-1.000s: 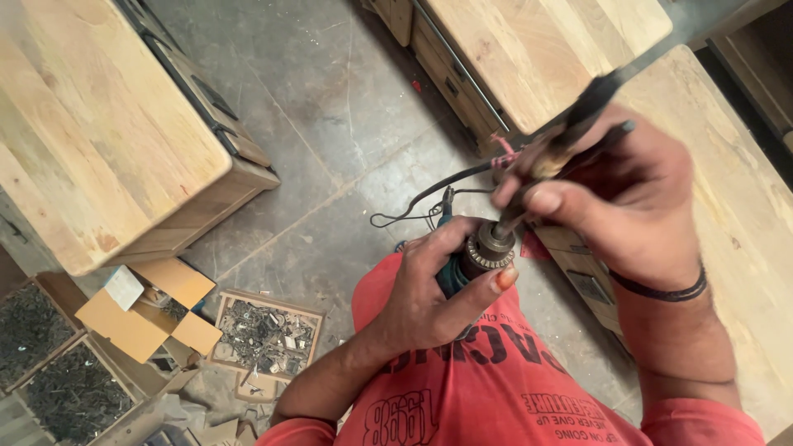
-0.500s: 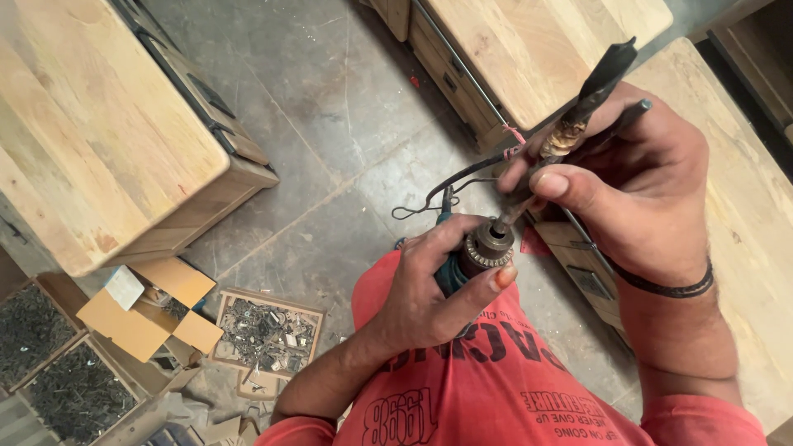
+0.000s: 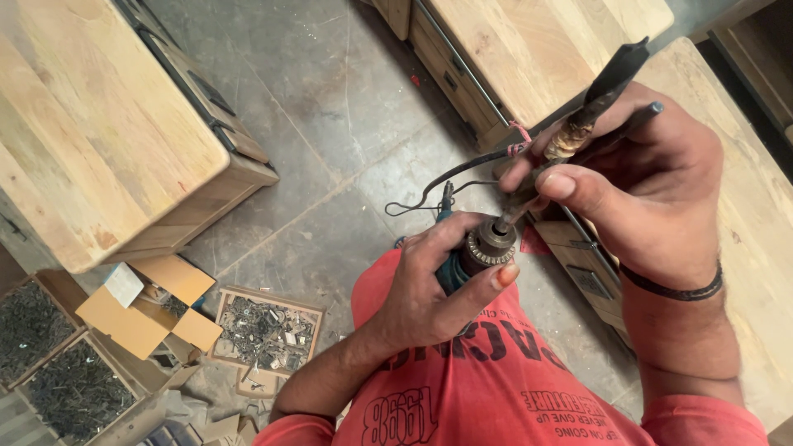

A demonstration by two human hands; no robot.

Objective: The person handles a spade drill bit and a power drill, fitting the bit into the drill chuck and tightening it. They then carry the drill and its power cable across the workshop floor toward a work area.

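Observation:
My left hand (image 3: 421, 297) is wrapped around a teal power drill (image 3: 451, 272), with the thumb resting beside its metal chuck (image 3: 489, 246). My right hand (image 3: 652, 190) pinches a long dark drill bit (image 3: 596, 97) with a flat tip. The bit's lower end points into the chuck. A thin dark rod (image 3: 632, 122) lies across the same fingers. A black cable (image 3: 450, 175) with a pink tie (image 3: 519, 149) runs from the drill past my right fingers.
Pale wooden cabinets stand at the left (image 3: 107, 140), the top (image 3: 537, 49) and the right (image 3: 764, 215) on a grey concrete floor (image 3: 330, 124). Cardboard boxes of metal hardware (image 3: 264, 330) and an open carton (image 3: 140, 310) lie at the lower left.
The bit's far end has swung in from the upper right and now stands steeper over the chuck. My right hand shifted slightly with it. My left hand has kept its hold on the drill.

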